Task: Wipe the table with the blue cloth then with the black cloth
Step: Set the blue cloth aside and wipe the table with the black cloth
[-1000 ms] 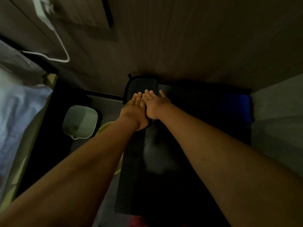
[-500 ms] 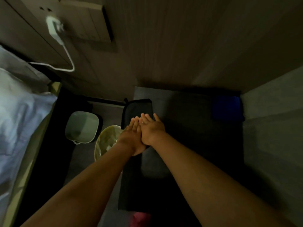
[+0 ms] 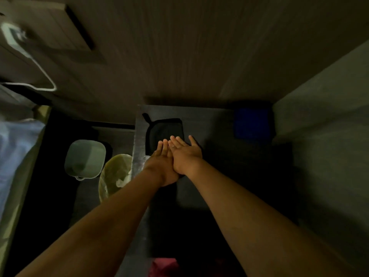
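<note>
Both hands lie flat with fingers stretched out, pressed on the black cloth (image 3: 165, 130) on the dark tabletop (image 3: 211, 124). The right hand (image 3: 184, 154) overlaps the left hand (image 3: 161, 162) at its 2 o'clock side. The cloth spreads from under the fingertips toward 12 o'clock, its small loop pointing to 11 o'clock. The blue cloth (image 3: 251, 122) lies well apart, at 2 o'clock from the right hand, in the tabletop's far corner by the wall (image 3: 319, 120).

Both hands, left (image 3: 162, 160) and right (image 3: 184, 154), press flat on the black cloth (image 3: 165, 129), blue cloth (image 3: 251, 122) well apart.
</note>
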`<state>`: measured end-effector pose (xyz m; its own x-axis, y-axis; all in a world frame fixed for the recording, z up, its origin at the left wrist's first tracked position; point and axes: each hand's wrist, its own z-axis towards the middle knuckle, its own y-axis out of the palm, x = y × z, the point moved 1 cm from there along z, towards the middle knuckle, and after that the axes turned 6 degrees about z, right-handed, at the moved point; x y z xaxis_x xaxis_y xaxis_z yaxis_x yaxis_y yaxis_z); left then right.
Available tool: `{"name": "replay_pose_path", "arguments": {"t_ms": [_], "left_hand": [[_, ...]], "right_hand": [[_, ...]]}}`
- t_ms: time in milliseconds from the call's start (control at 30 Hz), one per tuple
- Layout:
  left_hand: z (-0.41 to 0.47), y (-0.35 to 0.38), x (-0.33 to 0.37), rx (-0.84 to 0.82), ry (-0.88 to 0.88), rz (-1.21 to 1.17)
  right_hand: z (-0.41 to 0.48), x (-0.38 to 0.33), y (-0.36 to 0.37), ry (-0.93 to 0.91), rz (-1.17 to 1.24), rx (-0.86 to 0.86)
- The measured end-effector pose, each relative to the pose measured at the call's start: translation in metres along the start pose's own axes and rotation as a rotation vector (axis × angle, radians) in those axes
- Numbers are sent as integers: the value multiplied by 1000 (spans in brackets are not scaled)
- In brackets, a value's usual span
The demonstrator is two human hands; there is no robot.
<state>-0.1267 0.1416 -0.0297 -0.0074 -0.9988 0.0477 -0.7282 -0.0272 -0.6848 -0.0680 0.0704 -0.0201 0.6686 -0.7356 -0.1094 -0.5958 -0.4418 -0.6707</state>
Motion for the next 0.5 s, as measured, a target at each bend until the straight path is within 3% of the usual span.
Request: {"name": "replay_pose_path", "arguments": {"t_ms": [500], "left_hand": [[47, -45, 135, -49, 63, -48]], "right_hand": [[-59, 141, 27, 112, 206, -10]]}}
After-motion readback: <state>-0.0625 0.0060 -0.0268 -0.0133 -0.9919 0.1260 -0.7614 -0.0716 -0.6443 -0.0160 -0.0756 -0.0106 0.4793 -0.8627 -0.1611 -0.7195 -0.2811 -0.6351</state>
